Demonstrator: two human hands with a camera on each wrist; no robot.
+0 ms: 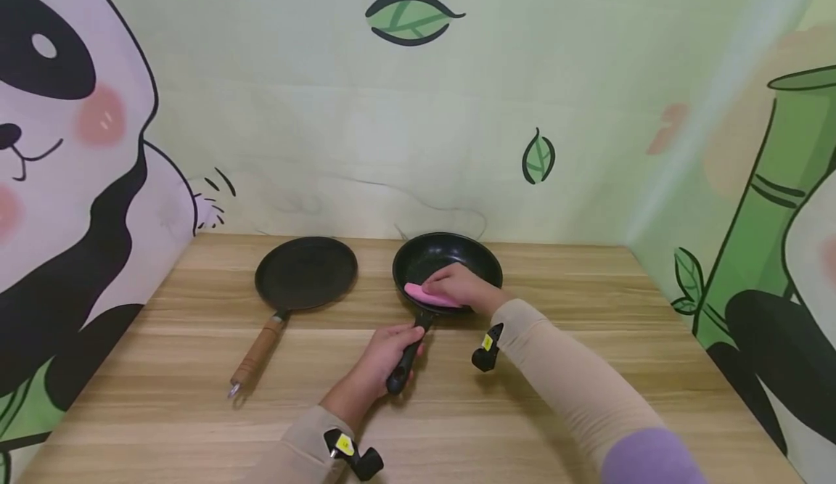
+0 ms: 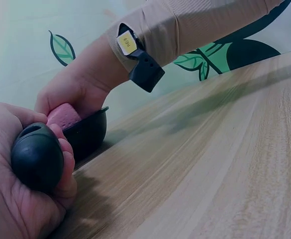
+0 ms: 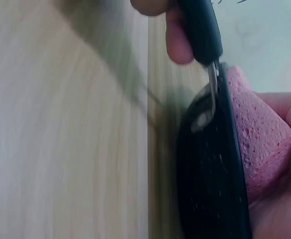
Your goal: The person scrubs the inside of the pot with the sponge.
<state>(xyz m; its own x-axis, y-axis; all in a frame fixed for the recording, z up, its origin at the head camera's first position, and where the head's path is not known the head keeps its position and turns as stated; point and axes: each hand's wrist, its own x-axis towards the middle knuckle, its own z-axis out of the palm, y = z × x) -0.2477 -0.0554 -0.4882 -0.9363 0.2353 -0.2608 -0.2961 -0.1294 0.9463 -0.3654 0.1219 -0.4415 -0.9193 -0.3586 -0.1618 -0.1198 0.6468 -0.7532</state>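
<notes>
A black frying pan (image 1: 418, 255) stands near the back of the table, its handle (image 1: 403, 364) pointing toward me. My left hand (image 1: 385, 357) grips that handle, thumb along the top; the left wrist view shows the fingers curled round its rounded end (image 2: 37, 158). With my right hand (image 1: 460, 284) I hold a pink sponge (image 1: 427, 296) against the inside of the pan, at the near rim. Pores and a bent shape show on the sponge (image 3: 262, 137) in the right wrist view, where it bulges over the rim. The right fingertips are partly hidden by the sponge and pan.
To the left lies a flat black griddle pan (image 1: 307, 273) with a wooden handle (image 1: 257, 353) angled toward the front left. The wooden table (image 1: 457, 426) ends at a printed backdrop (image 1: 313, 128) behind the pans. Each wrist carries a small black camera.
</notes>
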